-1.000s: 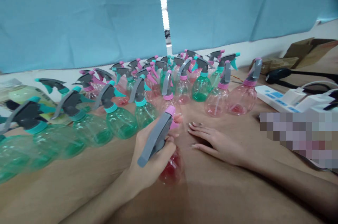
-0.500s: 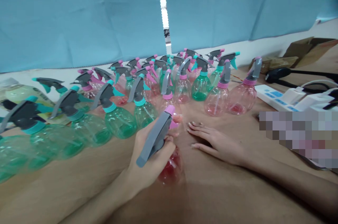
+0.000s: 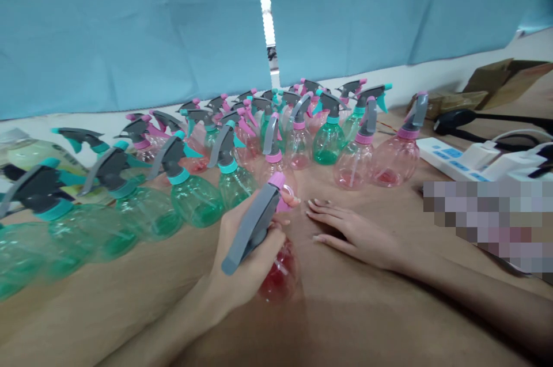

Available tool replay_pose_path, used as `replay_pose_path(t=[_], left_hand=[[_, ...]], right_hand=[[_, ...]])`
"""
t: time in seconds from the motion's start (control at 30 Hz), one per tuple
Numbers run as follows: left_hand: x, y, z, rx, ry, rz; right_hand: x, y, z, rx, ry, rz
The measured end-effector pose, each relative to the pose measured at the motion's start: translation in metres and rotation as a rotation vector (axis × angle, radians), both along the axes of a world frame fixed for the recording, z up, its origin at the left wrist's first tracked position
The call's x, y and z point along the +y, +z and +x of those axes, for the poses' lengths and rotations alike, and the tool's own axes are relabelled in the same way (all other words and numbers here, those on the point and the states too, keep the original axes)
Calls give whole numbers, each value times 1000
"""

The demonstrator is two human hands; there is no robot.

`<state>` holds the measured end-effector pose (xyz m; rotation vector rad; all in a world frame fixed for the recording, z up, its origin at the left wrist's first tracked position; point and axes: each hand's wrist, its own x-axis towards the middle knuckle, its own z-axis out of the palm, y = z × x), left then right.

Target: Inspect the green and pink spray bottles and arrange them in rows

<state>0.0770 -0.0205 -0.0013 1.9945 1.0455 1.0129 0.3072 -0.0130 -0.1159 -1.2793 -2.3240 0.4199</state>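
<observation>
My left hand (image 3: 246, 252) is closed round the neck of a pink spray bottle (image 3: 280, 277), which stands upright on the brown table (image 3: 345, 321). The bottle's grey head with a pink nozzle tip points away from me, and my fingers lie near the pink trigger. Red-pink liquid shows in its lower part. To the right, my right hand (image 3: 354, 234) lies flat on the table, fingers stretched out, holding nothing. Just beyond my left hand are a green spray bottle (image 3: 237, 185) and another pink spray bottle (image 3: 274, 168).
Several green spray bottles (image 3: 196, 200) run along the left, with many mixed pink and green ones at the back. On the right are a white power strip (image 3: 449, 159) with plugs, a black headset-like object (image 3: 458, 120) and a cardboard box (image 3: 503, 84). A blue curtain (image 3: 345, 10) hangs behind.
Fingers of my left hand have shifted slightly at the trigger of the pink spray bottle. The bottle stays in place, and my right hand has not moved.
</observation>
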Motion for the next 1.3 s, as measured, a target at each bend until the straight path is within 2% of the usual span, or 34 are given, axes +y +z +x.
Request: replay_pose_path(t=[0.1,0.27,0.53,0.77,1.03,1.3], left_hand=[[1,0,-1,39,40,22],[3,-2,-1,23,-37,68],[2,0,-2,-21,-86,74],[-3,0,1,52,66,34],[-5,2,4,16,89,-46],[-3,-3,3,-14,76,-39]], right_hand=[[0,0,0,7,2,1],[0,2,-1,22,-4,-4],[-1,1,0,7,-1,-2],[-1,1,0,22,2,13],[-1,4,-1,-5,8,10],[-1,2,0,24,11,23]])
